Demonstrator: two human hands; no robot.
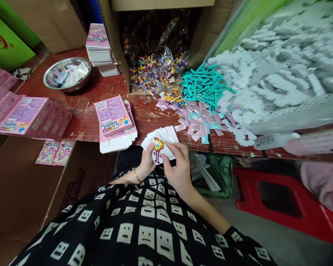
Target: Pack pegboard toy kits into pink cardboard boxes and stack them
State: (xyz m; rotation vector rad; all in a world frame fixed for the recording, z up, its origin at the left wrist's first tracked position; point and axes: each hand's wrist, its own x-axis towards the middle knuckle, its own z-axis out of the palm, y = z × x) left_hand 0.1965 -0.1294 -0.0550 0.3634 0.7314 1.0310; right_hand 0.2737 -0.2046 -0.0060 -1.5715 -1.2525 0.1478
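Holding a fan of white cards (166, 133) is the work of the left hand (145, 161), near the centre of the frame, at the front edge of the red desk (81, 122). The left grip is closed around the lower left part of the cards, with the thumb pressed on the front card (157, 150). The right hand (179, 162) touches this front card from the right side; its thumb and forefinger are near each other, but I cannot tell whether they pinch it.

The long axis of the front card runs roughly up and down in the frame, with its top leaning to the left. Its printed picture has the yellow and orange part towards the top and the purple checked part towards the bottom. Behind it, the upper ends of the other cards spread to the left and to the right, pointing to the upper part of the frame.

Pink boxes (113, 115) lie left of the cards, and small sachets (197, 127) are scattered to the right, just below the turquoise sticks (202, 87).
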